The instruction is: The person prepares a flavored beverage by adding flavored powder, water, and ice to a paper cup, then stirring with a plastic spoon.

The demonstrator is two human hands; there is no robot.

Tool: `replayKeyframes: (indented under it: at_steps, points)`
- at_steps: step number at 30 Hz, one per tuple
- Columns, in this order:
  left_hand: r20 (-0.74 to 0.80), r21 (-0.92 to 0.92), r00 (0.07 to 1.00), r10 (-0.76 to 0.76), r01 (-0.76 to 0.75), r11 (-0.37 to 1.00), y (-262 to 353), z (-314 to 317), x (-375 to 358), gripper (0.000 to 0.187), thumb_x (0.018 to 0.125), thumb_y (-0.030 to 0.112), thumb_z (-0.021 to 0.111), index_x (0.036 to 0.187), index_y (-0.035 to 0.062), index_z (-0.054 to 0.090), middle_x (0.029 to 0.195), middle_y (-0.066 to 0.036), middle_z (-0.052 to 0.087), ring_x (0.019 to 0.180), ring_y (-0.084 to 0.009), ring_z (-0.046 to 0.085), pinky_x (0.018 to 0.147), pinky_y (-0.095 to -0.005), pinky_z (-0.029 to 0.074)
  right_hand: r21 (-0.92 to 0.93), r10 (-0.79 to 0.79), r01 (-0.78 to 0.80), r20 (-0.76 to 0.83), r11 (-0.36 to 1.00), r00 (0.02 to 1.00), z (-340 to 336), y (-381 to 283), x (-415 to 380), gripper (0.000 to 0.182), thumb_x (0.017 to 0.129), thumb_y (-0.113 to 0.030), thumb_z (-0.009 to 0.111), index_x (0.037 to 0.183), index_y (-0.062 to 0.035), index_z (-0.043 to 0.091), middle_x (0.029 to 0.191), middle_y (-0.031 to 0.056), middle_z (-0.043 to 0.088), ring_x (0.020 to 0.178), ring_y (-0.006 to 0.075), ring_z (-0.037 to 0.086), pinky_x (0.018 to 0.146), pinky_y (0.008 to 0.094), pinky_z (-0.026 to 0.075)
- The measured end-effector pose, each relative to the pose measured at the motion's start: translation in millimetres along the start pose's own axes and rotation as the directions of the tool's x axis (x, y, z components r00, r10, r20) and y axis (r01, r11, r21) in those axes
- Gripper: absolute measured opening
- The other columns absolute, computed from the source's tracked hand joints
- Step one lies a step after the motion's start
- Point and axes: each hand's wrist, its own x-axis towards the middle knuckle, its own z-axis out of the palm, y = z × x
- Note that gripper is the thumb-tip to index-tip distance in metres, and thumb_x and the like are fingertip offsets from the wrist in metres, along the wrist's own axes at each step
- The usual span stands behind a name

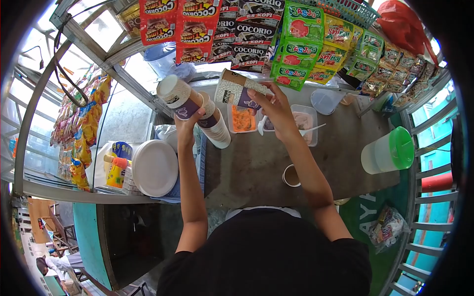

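My left hand [186, 129] is wrapped around a patterned paper cup [178, 96] with a purple band, tilted at the left of the counter. Whether that is one cup or several nested is hard to tell. In my right hand [277, 112] is another paper cup [232, 90] of the same kind, lying nearly sideways with its narrower details partly behind my fingers. Close beside my left hand, a tall stack of paper cups [217, 129] leans on the counter. Nearer my body sits a white cup [292, 175] with brown liquid inside.
Behind my right hand are a tub of orange food [242, 120] and a tub of pale pink food [302, 121]. A pitcher with a green lid [401, 148] stands right. Drink sachets [254, 37] hang overhead. A white round tub [155, 168] is left.
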Motion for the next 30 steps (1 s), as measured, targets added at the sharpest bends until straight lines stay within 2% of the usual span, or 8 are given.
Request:
replayKeyframes:
  at_steps: [10, 12, 14, 17, 19, 20, 24, 30]
  points:
    - [0.009, 0.275, 1.0, 0.001, -0.003, 0.961, -43.7, -2.5, 8.0, 0.083, 0.057, 0.031, 0.09, 0.124, 0.0, 0.051, 0.127, -0.013, 0.045, 0.114, -0.0276, 0.052, 0.096, -0.04, 0.044, 0.034, 0.121, -0.12, -0.034, 0.992, 0.992, -22.2, 15.7, -8.0, 0.052, 0.082, -0.03, 0.078, 0.117, -0.0028, 0.051, 0.09, 0.0067, 0.068, 0.078, 0.0096, 0.063, 0.065, 0.0237, 0.047]
    - [-0.016, 0.439, 0.988, 0.153, -0.131, 0.889, -52.1, -3.1, 2.9, 0.09, 0.055, 0.035, 0.091, 0.127, -0.0006, 0.051, 0.127, -0.014, 0.046, 0.119, -0.0299, 0.048, 0.1, -0.0423, 0.041, 0.014, 0.145, -0.144, -0.031, 0.989, 0.989, -33.2, 17.0, -12.8, 0.053, 0.082, -0.03, 0.078, 0.118, -0.0026, 0.05, 0.096, 0.0077, 0.068, 0.082, 0.0103, 0.063, 0.068, 0.0234, 0.048]
    - [0.019, 0.484, 0.979, 0.204, -0.188, 0.855, -54.9, -4.0, -3.2, 0.092, 0.057, 0.037, 0.09, 0.13, 0.0007, 0.047, 0.129, -0.014, 0.043, 0.121, -0.0291, 0.046, 0.101, -0.0426, 0.039, 0.343, -0.107, 0.015, 0.25, 0.939, 0.962, -47.8, 19.4, -21.7, 0.064, 0.076, -0.028, 0.081, 0.123, -0.0024, 0.046, 0.115, 0.0112, 0.061, 0.097, 0.0143, 0.062, 0.08, 0.0261, 0.049]
    - [0.075, 0.571, 0.952, 0.296, -0.284, 0.77, -55.7, -6.1, -24.6, 0.095, 0.062, 0.042, 0.087, 0.135, 0.0034, 0.039, 0.135, -0.014, 0.037, 0.125, -0.0274, 0.042, 0.103, -0.043, 0.035, 0.571, -0.27, -0.015, 0.411, 0.821, 0.87, -73.1, 34.5, -27.0, 0.078, 0.069, -0.026, 0.085, 0.128, -0.0022, 0.04, 0.128, 0.0134, 0.053, 0.112, 0.0187, 0.058, 0.093, 0.0303, 0.046]
    - [-0.211, 0.574, 0.796, 0.568, -0.37, 0.731, -54.9, 5.7, -46.1, 0.122, 0.058, 0.063, 0.082, 0.146, 0.0036, 0.022, 0.146, -0.018, 0.026, 0.134, -0.0349, 0.029, 0.109, -0.0531, 0.022, 0.57, -0.269, -0.047, 0.456, 0.82, 0.848, -82.0, 38.6, -28.7, 0.083, 0.066, -0.026, 0.086, 0.129, -0.0023, 0.038, 0.127, 0.0144, 0.053, 0.115, 0.0208, 0.057, 0.095, 0.032, 0.045]
    - [-0.207, 0.57, 0.798, 0.566, -0.371, 0.733, -52.4, 9.7, -55.5, 0.122, 0.058, 0.063, 0.082, 0.146, 0.0036, 0.022, 0.146, -0.018, 0.026, 0.134, -0.0349, 0.029, 0.109, -0.0531, 0.022, 0.568, -0.269, -0.078, 0.501, 0.819, 0.823, -84.7, 40.6, -29.4, 0.087, 0.064, -0.026, 0.087, 0.131, -0.0023, 0.037, 0.127, 0.0154, 0.054, 0.118, 0.0228, 0.056, 0.098, 0.0338, 0.044]
    - [0.207, 0.437, 0.705, 0.678, -0.687, 0.581, -21.1, 46.6, -84.1, 0.12, 0.057, 0.065, 0.081, 0.143, 0.0007, 0.027, 0.144, -0.02, 0.033, 0.131, -0.0359, 0.035, 0.105, -0.0497, 0.027, 0.634, -0.296, -0.107, 0.495, 0.766, 0.817, -78.2, 55.7, -39.0, 0.087, 0.064, -0.028, 0.087, 0.131, -0.0025, 0.037, 0.129, 0.0184, 0.052, 0.121, 0.026, 0.054, 0.1, 0.0348, 0.043]
    - [0.501, 0.354, 0.699, 0.51, -0.703, 0.617, 5.3, 93.3, -103.2, 0.089, 0.061, 0.047, 0.084, 0.128, 0.0001, 0.049, 0.127, -0.019, 0.056, 0.123, -0.0359, 0.048, 0.105, -0.0463, 0.03, 0.526, -0.149, -0.174, 0.515, 0.832, 0.844, -60.8, 70.2, -66.3, 0.09, 0.068, -0.029, 0.086, 0.138, -0.0028, 0.035, 0.132, 0.0153, 0.052, 0.124, 0.0238, 0.051, 0.103, 0.0368, 0.04]
